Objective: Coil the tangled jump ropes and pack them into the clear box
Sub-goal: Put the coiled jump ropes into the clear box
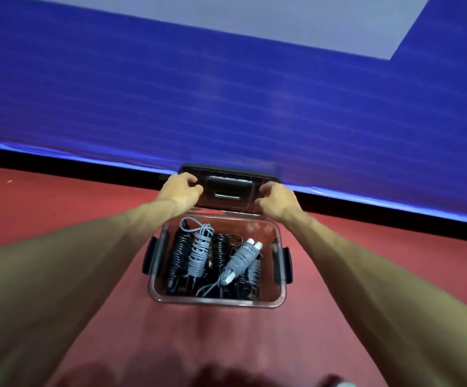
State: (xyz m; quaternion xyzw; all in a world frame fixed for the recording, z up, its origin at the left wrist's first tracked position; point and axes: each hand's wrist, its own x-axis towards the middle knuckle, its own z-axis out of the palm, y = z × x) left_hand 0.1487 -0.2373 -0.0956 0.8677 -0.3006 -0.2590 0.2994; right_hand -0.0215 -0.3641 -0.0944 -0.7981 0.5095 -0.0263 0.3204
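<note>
- The clear box [218, 302] stands on the red floor [59, 208], straight ahead of the person and between the two outstretched forearms, with its mouth uncovered.
- A broad blue surface [171, 93] rises behind the box, with a pale panel [254, 18] at the top and a black strip [87, 166] along its foot. The lid's upper edge overlaps that strip.
- The dark lid [231, 191] is tilted up over the far edge of the box and gripped at both ends. The left hand [180, 191] has its fingers curled round the left end, and the right hand [275, 201] clasps the right end the same way. Whether the lid is joined to the box cannot be told.
- Both hands are just past the far rim. The box's contents lie below them and nearer the camera, touched by neither hand.
- The jump ropes [199, 255] lie inside the box, wound into tight coils packed side by side. Some are black and some grey.
- One grey coil with white handle ends [242, 261] lies slanted on top of the others at the right.
- A black latch [149, 258] hangs on each side wall of the box.
- A loose grey loop [192, 222] sticks up near the far left corner.
</note>
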